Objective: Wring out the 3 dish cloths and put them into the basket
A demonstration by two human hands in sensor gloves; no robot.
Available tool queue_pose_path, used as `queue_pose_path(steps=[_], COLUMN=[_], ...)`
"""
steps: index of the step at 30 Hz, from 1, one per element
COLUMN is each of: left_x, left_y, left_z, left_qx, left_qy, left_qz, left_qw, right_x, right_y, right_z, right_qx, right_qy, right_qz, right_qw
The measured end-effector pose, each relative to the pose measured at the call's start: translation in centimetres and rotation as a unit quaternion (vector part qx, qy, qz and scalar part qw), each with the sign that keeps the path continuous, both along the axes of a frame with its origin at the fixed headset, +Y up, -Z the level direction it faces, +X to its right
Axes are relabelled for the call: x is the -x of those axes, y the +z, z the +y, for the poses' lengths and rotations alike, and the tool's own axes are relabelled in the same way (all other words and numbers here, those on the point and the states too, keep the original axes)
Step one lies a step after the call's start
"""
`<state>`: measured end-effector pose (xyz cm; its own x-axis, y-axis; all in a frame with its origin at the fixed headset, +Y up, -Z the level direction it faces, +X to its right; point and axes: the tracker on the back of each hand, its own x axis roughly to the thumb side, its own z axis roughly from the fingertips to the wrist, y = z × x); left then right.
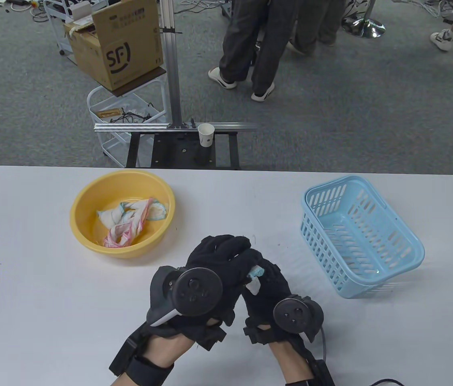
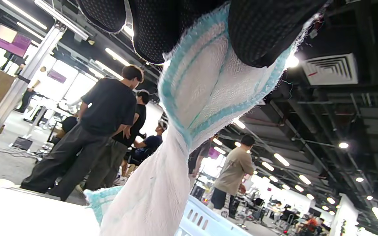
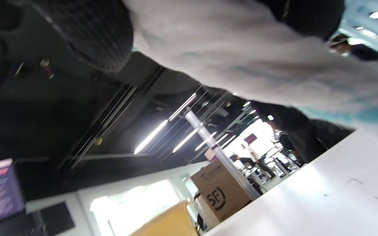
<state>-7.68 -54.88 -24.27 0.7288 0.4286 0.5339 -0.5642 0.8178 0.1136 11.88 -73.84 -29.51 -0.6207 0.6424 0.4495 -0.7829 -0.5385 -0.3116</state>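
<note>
Table view: left hand (image 1: 214, 269) and right hand (image 1: 268, 287) meet above the white table (image 1: 29, 241), between the yellow bowl (image 1: 122, 213) and the blue basket (image 1: 361, 235). Both have fingers curled tight round one cloth (image 1: 255, 277); only a small blue-and-white tuft shows between the gloves.
Bowl: holds the other cloths (image 1: 130, 219), bunched together, pink and blue edges visible.
Basket: nothing seen inside it.
Left wrist view: shows what the table view hides. The cloth (image 2: 202, 85) is white with a blue border, twisted into a rope below the gloved fingers (image 2: 267, 29) clamped on it; basket rim (image 2: 205, 219) just behind.
Right wrist view: blurred. Cloth (image 3: 241, 55) runs across under a dark glove; bowl edge (image 3: 169, 223) at bottom.
</note>
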Motion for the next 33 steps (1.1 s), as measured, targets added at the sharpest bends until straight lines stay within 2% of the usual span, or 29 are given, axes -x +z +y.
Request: queue_pose_path(steps=[4,8,13,16,20,24,30,33], left_x=[1.3,3.4,6.1,7.6,8.1,7.4,5.9,6.2], left_y=[0.4,-0.5,-3.0,-4.8,-6.0,-6.3,-6.0,-6.1], left_z=[-0.6,-2.8,-7.8,-11.8,-16.6,-20.3,-23.1,-23.6], left_qx=[-0.015,0.019,0.086,0.140,0.219,0.317,0.389,0.411], left_qy=[0.014,0.061,0.090,0.086,0.098,0.111,0.073,0.066], left_qz=[0.018,0.039,0.079,0.105,0.097,0.032,-0.009,-0.013], left_qw=[1.000,0.997,0.989,0.981,0.966,0.941,0.918,0.909], right_x=[-1.6,-2.6,-2.9,-2.7,-1.9,-1.6,-1.6,-1.7], right_y=[-0.6,-1.1,-1.5,-1.8,-2.0,-2.1,-2.2,-2.2], right_z=[-0.7,-1.9,-3.3,-4.0,-4.4,-4.3,-4.3,-4.0], right_qx=[0.054,0.115,0.196,0.235,0.269,0.272,0.275,0.272], right_qy=[-0.122,-0.239,-0.357,-0.423,-0.458,-0.488,-0.529,-0.515], right_qz=[-0.015,-0.012,0.020,0.052,0.114,0.138,0.173,0.178], right_qw=[0.991,0.964,0.913,0.874,0.840,0.818,0.784,0.793])
